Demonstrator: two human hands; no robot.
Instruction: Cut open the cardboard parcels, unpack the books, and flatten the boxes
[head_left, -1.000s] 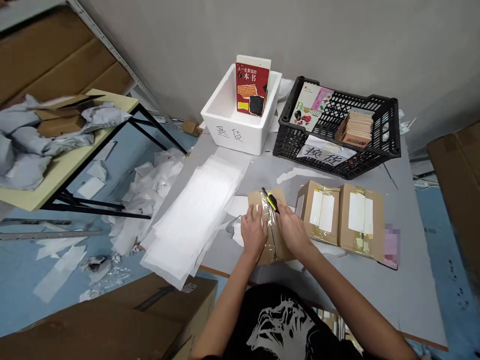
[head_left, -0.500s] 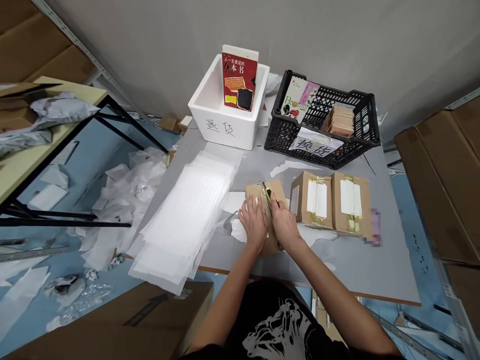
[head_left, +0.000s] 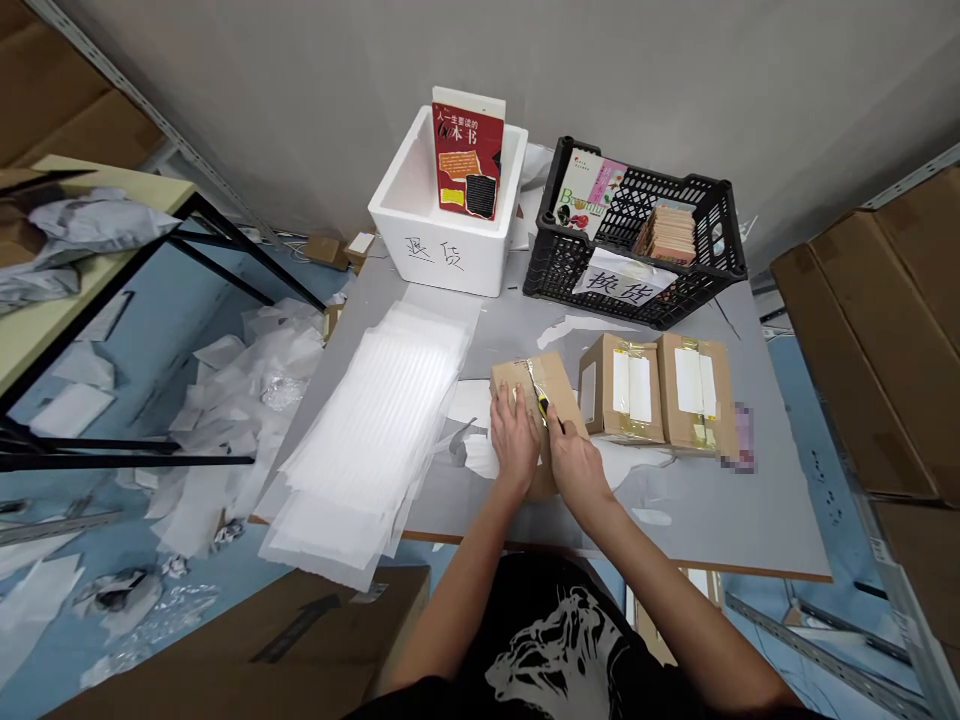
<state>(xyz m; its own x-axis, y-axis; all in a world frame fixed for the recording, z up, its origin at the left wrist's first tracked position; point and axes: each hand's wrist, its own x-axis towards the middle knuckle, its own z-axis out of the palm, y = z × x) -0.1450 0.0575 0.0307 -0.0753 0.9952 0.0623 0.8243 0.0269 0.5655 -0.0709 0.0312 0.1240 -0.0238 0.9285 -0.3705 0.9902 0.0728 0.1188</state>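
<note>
Cardboard parcel (head_left: 536, 385) lies on the grey table (head_left: 675, 520) directly under both hands, with clear tape (head_left: 531, 378) across its top. Left hand (head_left: 516, 440) is open, palm down, and pressed flat on the parcel. Right hand (head_left: 576, 465) is closed on a yellow utility knife (head_left: 543, 406), whose front end sits at the tape, just beside the left hand. Two taped parcels (head_left: 656, 392) with white labels stand side by side, touching each other, just right of the hands. A stack of white foam sheets (head_left: 371, 440) lies on the table just left of the hands. Ahead of the hands and to the left, a white foam box (head_left: 442, 255) with handwritten characters on its front holds an upright red book (head_left: 467, 160). Ahead and to the right, a black plastic crate (head_left: 547, 270) holds more books (head_left: 664, 235), with a paper sign (head_left: 622, 278) on its front wall. White packing scraps (head_left: 251, 430) lie on the blue floor (head_left: 150, 370), further left of the hands.
</note>
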